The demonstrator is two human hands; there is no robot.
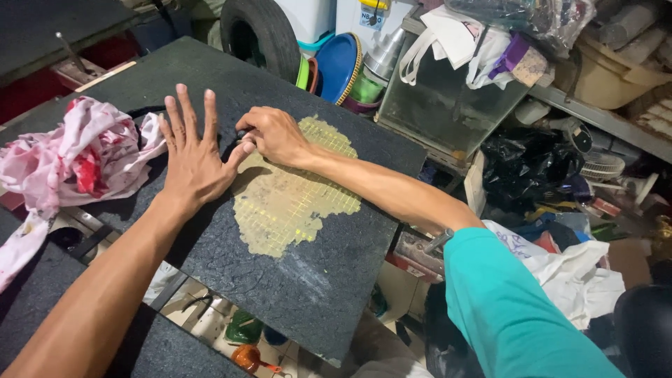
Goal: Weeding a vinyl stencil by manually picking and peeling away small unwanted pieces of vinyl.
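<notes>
A dark grey board (315, 280) lies tilted across the middle. On it sits a tan patch with a yellow grid of lines (294, 203). My left hand (192, 150) presses flat on the board, fingers spread, just left of the patch. My right hand (274, 134) is closed around a small dark tool at the patch's upper left edge; most of the tool is hidden by the fingers. My right arm, in a teal sleeve (511, 315), crosses over the patch from the right.
A pink and white stained rag (77, 157) lies on the board's left corner. A tyre (262, 31), coloured plastic bowls (339, 63) and cluttered shelves (602, 119) stand behind. Bags and cloths (560, 259) pile up at the right. Tiled floor with small items shows below.
</notes>
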